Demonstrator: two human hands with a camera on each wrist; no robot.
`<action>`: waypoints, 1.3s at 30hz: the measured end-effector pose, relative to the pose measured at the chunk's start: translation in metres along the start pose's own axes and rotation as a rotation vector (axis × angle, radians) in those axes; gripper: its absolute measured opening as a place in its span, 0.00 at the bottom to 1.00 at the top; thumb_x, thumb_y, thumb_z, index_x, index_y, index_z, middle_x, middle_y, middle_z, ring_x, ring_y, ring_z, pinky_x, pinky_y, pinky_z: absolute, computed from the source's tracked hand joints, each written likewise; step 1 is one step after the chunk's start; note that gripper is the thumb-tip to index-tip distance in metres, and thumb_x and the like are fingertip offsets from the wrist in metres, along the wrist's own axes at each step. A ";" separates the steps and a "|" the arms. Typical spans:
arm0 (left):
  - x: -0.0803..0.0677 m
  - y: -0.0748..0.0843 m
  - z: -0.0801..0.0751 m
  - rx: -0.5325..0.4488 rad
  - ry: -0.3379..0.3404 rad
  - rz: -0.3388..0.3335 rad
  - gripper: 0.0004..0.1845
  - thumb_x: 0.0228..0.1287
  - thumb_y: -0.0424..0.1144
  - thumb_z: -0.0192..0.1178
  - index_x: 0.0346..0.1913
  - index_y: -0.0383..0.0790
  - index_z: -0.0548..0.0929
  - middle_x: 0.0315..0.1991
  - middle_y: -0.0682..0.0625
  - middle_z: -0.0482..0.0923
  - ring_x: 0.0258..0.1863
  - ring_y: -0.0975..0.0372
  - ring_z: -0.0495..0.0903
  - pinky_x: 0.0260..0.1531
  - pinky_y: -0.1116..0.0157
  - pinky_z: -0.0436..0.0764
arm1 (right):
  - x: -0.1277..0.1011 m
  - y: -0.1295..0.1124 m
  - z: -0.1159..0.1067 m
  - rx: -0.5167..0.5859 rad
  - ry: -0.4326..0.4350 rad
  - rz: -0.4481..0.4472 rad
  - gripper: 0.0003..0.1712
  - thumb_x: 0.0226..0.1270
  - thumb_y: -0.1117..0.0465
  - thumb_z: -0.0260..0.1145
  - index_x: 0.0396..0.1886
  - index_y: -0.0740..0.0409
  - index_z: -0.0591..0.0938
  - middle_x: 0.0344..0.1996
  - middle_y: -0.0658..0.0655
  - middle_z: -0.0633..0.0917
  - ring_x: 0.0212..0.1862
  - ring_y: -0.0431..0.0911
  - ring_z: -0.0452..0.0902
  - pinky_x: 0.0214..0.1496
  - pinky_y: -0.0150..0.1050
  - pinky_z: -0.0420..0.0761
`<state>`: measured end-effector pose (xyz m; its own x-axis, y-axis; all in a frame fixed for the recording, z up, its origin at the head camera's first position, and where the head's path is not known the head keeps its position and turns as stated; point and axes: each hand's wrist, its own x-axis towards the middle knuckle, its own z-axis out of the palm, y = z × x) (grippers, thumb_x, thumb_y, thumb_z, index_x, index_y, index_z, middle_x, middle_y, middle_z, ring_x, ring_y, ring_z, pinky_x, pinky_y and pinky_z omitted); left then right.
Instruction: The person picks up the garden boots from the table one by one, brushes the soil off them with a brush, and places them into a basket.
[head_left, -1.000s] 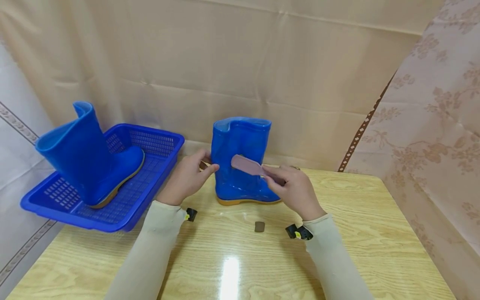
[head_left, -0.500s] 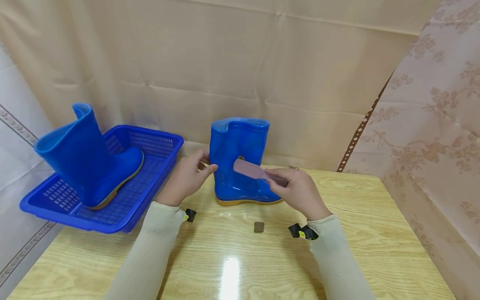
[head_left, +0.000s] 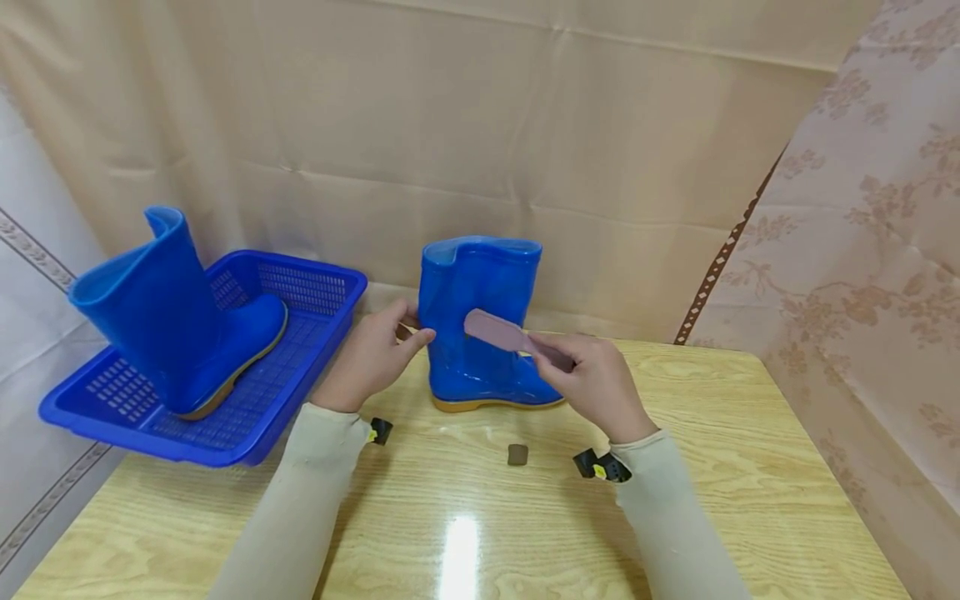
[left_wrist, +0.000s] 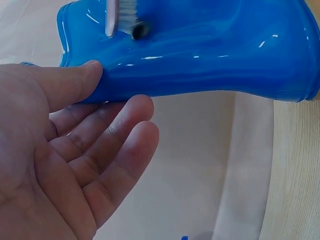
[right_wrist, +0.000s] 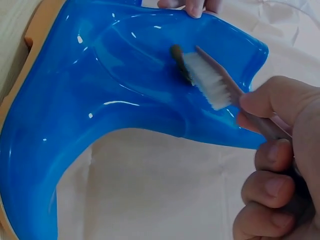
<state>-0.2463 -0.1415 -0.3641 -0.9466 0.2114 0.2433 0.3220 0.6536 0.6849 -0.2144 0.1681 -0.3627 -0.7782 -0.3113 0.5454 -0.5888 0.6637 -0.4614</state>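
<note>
In the head view, a blue rubber boot [head_left: 480,321] stands upright at frame centre on the table [head_left: 750,467]; the left hand [head_left: 371,358] steadies its left edge, thumb and fingers pinching the shaft; the right hand [head_left: 592,383] grips a brush [head_left: 498,332]. In the left wrist view, the thumb [left_wrist: 75,82] presses the shaft, fingers spread behind; in the right wrist view, the fingers [right_wrist: 267,192] curl round the handle, white bristles [right_wrist: 210,82] touching a dark smudge [right_wrist: 177,55] on the shaft.

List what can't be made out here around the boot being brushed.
- Brush bristles: head view, hidden behind the brush back.
- Dark spot on boot: right wrist view, blurred, nature unclear.
- Left hand fingers: head view, hidden behind the boot shaft.
- Small brown piece on table: too small to identify.
</note>
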 end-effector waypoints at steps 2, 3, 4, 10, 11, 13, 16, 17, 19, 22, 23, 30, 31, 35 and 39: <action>0.000 0.000 0.000 0.000 -0.001 -0.001 0.16 0.78 0.45 0.60 0.61 0.43 0.77 0.49 0.48 0.84 0.48 0.53 0.82 0.45 0.52 0.84 | 0.000 -0.001 0.002 0.006 0.026 -0.015 0.17 0.69 0.63 0.72 0.56 0.52 0.89 0.32 0.49 0.90 0.23 0.40 0.72 0.20 0.32 0.69; 0.000 -0.001 0.000 0.001 0.000 0.001 0.16 0.78 0.45 0.60 0.61 0.43 0.77 0.49 0.48 0.84 0.48 0.53 0.82 0.45 0.52 0.84 | 0.000 -0.002 0.002 0.003 0.038 -0.023 0.17 0.69 0.63 0.72 0.57 0.52 0.89 0.31 0.49 0.89 0.23 0.40 0.72 0.20 0.33 0.69; 0.000 -0.001 0.000 0.001 0.001 0.004 0.16 0.78 0.45 0.60 0.61 0.43 0.77 0.49 0.48 0.84 0.48 0.53 0.82 0.46 0.52 0.84 | 0.000 -0.002 0.003 -0.002 0.047 -0.029 0.18 0.69 0.63 0.72 0.57 0.52 0.89 0.30 0.48 0.89 0.23 0.40 0.72 0.20 0.33 0.69; 0.001 0.000 0.001 -0.005 0.006 0.016 0.16 0.77 0.45 0.60 0.61 0.43 0.78 0.49 0.48 0.84 0.48 0.53 0.82 0.47 0.52 0.84 | 0.001 -0.002 0.010 -0.051 0.000 -0.014 0.18 0.70 0.61 0.72 0.58 0.52 0.88 0.30 0.48 0.88 0.24 0.40 0.70 0.22 0.33 0.67; 0.001 0.000 0.001 -0.005 0.006 0.013 0.16 0.77 0.45 0.60 0.61 0.43 0.78 0.49 0.48 0.84 0.48 0.53 0.82 0.47 0.52 0.84 | 0.001 -0.001 0.010 -0.060 -0.021 -0.007 0.18 0.71 0.60 0.72 0.59 0.51 0.88 0.30 0.47 0.87 0.23 0.39 0.69 0.21 0.33 0.66; 0.001 0.001 0.001 -0.004 0.007 0.007 0.17 0.77 0.46 0.60 0.61 0.42 0.77 0.49 0.48 0.84 0.48 0.53 0.83 0.47 0.52 0.84 | 0.000 -0.001 0.012 -0.068 -0.060 0.006 0.17 0.72 0.59 0.71 0.58 0.51 0.88 0.27 0.46 0.85 0.21 0.39 0.68 0.20 0.33 0.63; 0.001 0.002 0.002 -0.006 0.008 -0.010 0.17 0.77 0.46 0.60 0.61 0.42 0.77 0.49 0.47 0.84 0.48 0.53 0.82 0.46 0.53 0.84 | 0.000 -0.001 0.013 -0.061 -0.103 0.029 0.17 0.72 0.58 0.70 0.59 0.50 0.88 0.22 0.44 0.81 0.18 0.38 0.66 0.18 0.33 0.61; 0.001 0.002 0.002 -0.008 0.008 -0.016 0.17 0.77 0.46 0.60 0.61 0.42 0.77 0.50 0.47 0.83 0.48 0.53 0.82 0.46 0.53 0.84 | 0.000 -0.001 0.013 -0.056 -0.114 0.034 0.17 0.72 0.58 0.70 0.58 0.50 0.88 0.23 0.44 0.82 0.17 0.38 0.66 0.18 0.33 0.61; 0.001 0.002 0.002 -0.016 0.008 -0.027 0.17 0.78 0.46 0.60 0.61 0.42 0.77 0.50 0.47 0.83 0.49 0.53 0.82 0.47 0.52 0.84 | 0.000 -0.001 0.012 -0.050 -0.140 0.049 0.16 0.72 0.58 0.70 0.58 0.50 0.88 0.24 0.44 0.84 0.16 0.38 0.65 0.18 0.33 0.61; 0.001 0.003 0.002 -0.031 0.004 -0.031 0.17 0.78 0.46 0.60 0.61 0.42 0.77 0.51 0.47 0.83 0.50 0.52 0.82 0.48 0.52 0.84 | 0.000 0.001 0.010 -0.055 -0.190 0.079 0.16 0.72 0.57 0.70 0.58 0.50 0.89 0.32 0.45 0.89 0.18 0.38 0.68 0.19 0.33 0.64; 0.001 0.003 0.002 -0.035 0.003 -0.031 0.17 0.78 0.46 0.59 0.61 0.42 0.77 0.51 0.47 0.83 0.50 0.52 0.82 0.48 0.51 0.84 | 0.000 0.002 0.009 -0.058 -0.206 0.090 0.16 0.72 0.57 0.70 0.57 0.49 0.89 0.36 0.46 0.90 0.19 0.37 0.70 0.20 0.34 0.66; 0.001 0.003 0.002 -0.052 -0.006 -0.032 0.18 0.78 0.45 0.59 0.63 0.42 0.75 0.53 0.46 0.81 0.52 0.51 0.81 0.51 0.50 0.84 | 0.001 0.005 0.004 -0.050 -0.243 0.146 0.15 0.71 0.56 0.71 0.55 0.50 0.90 0.46 0.50 0.91 0.27 0.37 0.77 0.26 0.36 0.75; 0.002 0.002 0.002 -0.053 -0.006 -0.029 0.18 0.78 0.45 0.59 0.63 0.42 0.75 0.52 0.46 0.81 0.52 0.51 0.81 0.51 0.50 0.84 | 0.001 0.005 0.004 -0.052 -0.227 0.128 0.15 0.71 0.57 0.71 0.55 0.50 0.90 0.45 0.50 0.91 0.28 0.37 0.77 0.26 0.36 0.75; 0.002 0.000 0.001 -0.053 -0.007 -0.006 0.17 0.78 0.44 0.59 0.62 0.41 0.75 0.52 0.46 0.82 0.51 0.52 0.82 0.51 0.51 0.84 | 0.001 0.004 0.006 -0.064 -0.125 0.027 0.16 0.72 0.57 0.70 0.57 0.50 0.89 0.33 0.47 0.88 0.25 0.39 0.71 0.24 0.35 0.69; 0.002 0.000 0.001 -0.052 -0.014 0.011 0.16 0.78 0.44 0.60 0.61 0.41 0.75 0.51 0.46 0.82 0.51 0.53 0.82 0.51 0.51 0.84 | 0.001 0.001 0.007 -0.067 -0.007 -0.023 0.19 0.73 0.58 0.70 0.62 0.48 0.86 0.29 0.46 0.83 0.26 0.40 0.69 0.24 0.35 0.67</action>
<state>-0.2478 -0.1402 -0.3641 -0.9430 0.2287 0.2418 0.3325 0.6124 0.7173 -0.2177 0.1641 -0.3675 -0.7664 -0.3312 0.5504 -0.5906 0.7003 -0.4009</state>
